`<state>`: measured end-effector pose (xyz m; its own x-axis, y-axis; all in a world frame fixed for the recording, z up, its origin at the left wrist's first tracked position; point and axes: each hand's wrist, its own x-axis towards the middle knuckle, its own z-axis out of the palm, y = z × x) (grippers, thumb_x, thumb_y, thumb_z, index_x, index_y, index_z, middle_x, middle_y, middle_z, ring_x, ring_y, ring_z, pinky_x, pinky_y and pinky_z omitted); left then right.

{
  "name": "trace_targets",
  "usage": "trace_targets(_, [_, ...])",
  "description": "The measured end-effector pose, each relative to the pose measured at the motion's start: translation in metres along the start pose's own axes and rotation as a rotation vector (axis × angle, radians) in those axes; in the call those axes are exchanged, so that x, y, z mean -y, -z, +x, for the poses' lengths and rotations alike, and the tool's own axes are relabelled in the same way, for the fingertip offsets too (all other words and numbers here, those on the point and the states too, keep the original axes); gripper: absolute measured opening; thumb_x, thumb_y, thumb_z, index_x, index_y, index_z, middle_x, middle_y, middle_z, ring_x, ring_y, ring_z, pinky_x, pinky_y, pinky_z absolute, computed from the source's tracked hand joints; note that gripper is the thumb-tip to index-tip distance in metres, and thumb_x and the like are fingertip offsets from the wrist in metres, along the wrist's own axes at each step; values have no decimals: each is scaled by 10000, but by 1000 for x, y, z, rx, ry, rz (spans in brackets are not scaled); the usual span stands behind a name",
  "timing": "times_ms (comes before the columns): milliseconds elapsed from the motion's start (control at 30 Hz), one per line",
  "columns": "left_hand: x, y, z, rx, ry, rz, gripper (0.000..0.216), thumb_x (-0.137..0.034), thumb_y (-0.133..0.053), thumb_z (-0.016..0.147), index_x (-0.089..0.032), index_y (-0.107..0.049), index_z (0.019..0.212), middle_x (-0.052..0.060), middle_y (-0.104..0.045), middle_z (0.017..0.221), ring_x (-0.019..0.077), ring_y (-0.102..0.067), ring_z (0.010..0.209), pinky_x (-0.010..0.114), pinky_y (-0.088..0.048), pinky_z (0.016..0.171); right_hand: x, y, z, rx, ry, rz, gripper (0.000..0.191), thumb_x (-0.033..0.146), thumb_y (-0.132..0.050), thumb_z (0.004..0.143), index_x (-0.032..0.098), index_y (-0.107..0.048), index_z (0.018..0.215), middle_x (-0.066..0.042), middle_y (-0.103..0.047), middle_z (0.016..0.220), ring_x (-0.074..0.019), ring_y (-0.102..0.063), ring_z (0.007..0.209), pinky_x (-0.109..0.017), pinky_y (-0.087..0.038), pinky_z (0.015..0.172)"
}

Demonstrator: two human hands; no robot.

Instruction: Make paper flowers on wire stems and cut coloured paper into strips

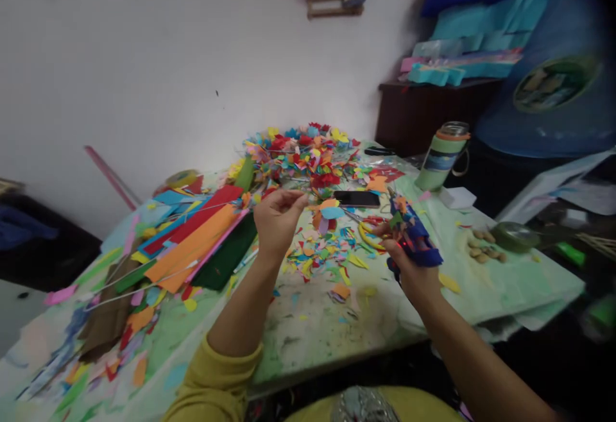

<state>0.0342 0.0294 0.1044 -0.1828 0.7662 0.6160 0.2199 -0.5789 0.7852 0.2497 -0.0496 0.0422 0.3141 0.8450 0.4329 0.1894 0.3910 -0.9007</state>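
Observation:
My left hand [276, 218] is raised over the table, fingers pinched together at the tips on something too small to make out. My right hand [409, 258] grips a dark blue glue gun [414, 233] spattered with paint and paper bits, its nozzle pointing up and left. Below and between the hands lies a scatter of small coloured paper scraps [327, 252]. Yellow-handled scissors [368, 235] lie just left of the right hand, and a black phone [357, 199] lies behind them.
A heap of coloured paper flowers [308, 149] sits at the table's far side. Long coloured paper strips [197, 239] lie at left. A green bottle [441, 156] stands at right, with peanuts [486, 247] and a green tape roll [514, 236] nearby. The table [312, 326] is paint-stained.

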Motion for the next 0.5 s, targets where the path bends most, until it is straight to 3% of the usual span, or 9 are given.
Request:
trace_targets(133, [-14,-6,-12,115,-177,194,40,-233,-709,738,-194,-717,733,25,-712,758,152,-642,728,268,-483,744,10,-8,4,27,19,-54,218,382,-671,766,203,-636,886,-38,-662,885,-157,-572,705,-305,-472,652])
trace_targets(300, [-24,-7,-18,215,-186,149,21,-208,-736,711,-212,-729,731,27,-707,740,167,-640,733,278,-469,754,33,-21,9,-11,193,-154,264,354,-711,731,210,-624,934,-35,-671,923,-174,-590,780,-319,-470,729])
trace_targets(500, [-26,-11,-26,297,-241,184,8,-234,-721,726,-227,-725,726,34,-706,738,174,-626,718,291,-464,736,43,-36,18,98,166,-206,228,350,-710,720,216,-623,882,-16,-675,838,-176,-611,725,-298,-480,676])
